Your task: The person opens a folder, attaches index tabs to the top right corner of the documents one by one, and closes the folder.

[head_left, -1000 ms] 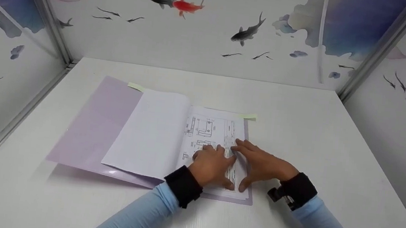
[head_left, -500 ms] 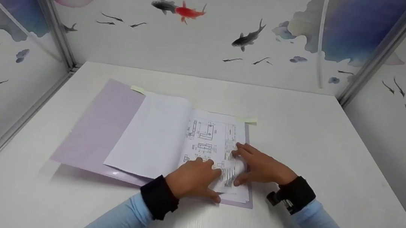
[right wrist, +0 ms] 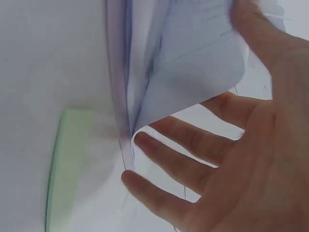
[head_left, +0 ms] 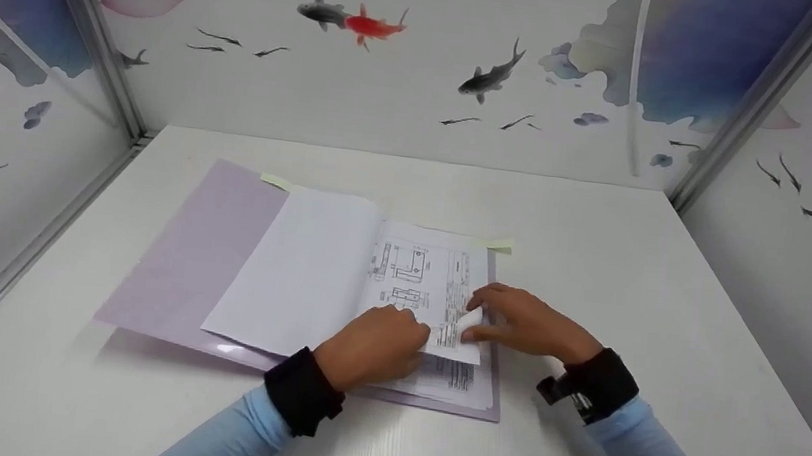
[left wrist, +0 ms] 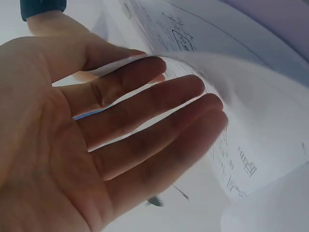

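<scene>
A lilac folder [head_left: 176, 257] lies open on the table, with a blank white page [head_left: 296, 269] turned to the left side. On the right side is a printed page [head_left: 441, 254] with technical line drawings, its lower part lifted off the sheets below. My left hand [head_left: 372, 345] pinches this page near its lower edge between thumb and index finger; the other fingers extend in the left wrist view. My right hand [head_left: 535, 323] holds the page's right edge, which curls between thumb and fingers. In the right wrist view, fingertips [right wrist: 145, 140] reach behind the page.
Pale green tabs [head_left: 501, 245] stick out at the top of the folder. The white table [head_left: 601, 241] is bounded by panels [head_left: 389, 105] with painted fish and metal corner posts. Further printed sheets [head_left: 450, 380] lie under the lifted page.
My left hand has slid left and down from the middle of the printed page to its lower edge. The page's lower part has come up, and its right edge now curls in my right hand.
</scene>
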`<action>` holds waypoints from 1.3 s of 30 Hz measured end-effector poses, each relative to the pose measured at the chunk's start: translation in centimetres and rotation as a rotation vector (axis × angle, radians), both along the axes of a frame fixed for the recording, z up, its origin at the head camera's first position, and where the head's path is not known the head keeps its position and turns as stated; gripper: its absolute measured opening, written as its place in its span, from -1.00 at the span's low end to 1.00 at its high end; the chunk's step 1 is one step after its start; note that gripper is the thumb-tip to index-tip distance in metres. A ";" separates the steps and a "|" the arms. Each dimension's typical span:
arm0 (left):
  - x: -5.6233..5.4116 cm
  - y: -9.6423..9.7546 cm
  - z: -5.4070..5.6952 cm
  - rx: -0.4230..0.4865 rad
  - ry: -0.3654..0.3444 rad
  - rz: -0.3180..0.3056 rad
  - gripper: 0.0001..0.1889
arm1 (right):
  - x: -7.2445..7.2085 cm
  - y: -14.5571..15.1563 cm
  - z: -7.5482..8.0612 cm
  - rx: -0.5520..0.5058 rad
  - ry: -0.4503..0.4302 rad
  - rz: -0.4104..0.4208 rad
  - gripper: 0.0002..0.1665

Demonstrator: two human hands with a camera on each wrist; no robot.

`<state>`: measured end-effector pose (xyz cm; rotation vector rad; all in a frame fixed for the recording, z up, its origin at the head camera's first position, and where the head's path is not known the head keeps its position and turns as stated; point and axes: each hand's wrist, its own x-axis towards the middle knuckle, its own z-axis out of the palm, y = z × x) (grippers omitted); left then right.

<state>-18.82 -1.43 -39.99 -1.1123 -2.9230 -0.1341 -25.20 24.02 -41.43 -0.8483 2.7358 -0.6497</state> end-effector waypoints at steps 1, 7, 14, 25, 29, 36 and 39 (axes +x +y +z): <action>0.0 -0.1 0.1 0.011 0.015 0.003 -0.88 | 0.0 0.0 0.2 -0.016 0.017 -0.024 -0.43; 0.0 -0.6 0.9 0.059 0.120 0.049 -0.85 | 0.0 0.3 0.7 -0.023 0.213 -0.143 -0.79; 0.0 -0.9 1.5 0.027 0.130 0.075 -0.87 | 0.2 -0.5 -0.3 0.021 0.119 0.058 -0.50; -1.4 -3.8 3.8 0.048 0.209 0.249 -0.87 | 0.7 -1.0 -1.5 0.049 0.056 0.066 -0.27; -2.0 -5.8 4.5 0.082 0.237 0.348 -0.90 | 0.6 -1.1 -1.7 0.050 0.057 0.080 -0.28; -2.8 -7.7 4.9 0.164 0.337 0.396 -0.74 | 0.5 -1.2 -1.8 0.051 0.043 0.080 -0.28; -2.7 -8.0 5.2 0.176 0.354 0.402 -0.55 | 0.4 -1.1 -2.0 0.047 0.045 0.086 -0.29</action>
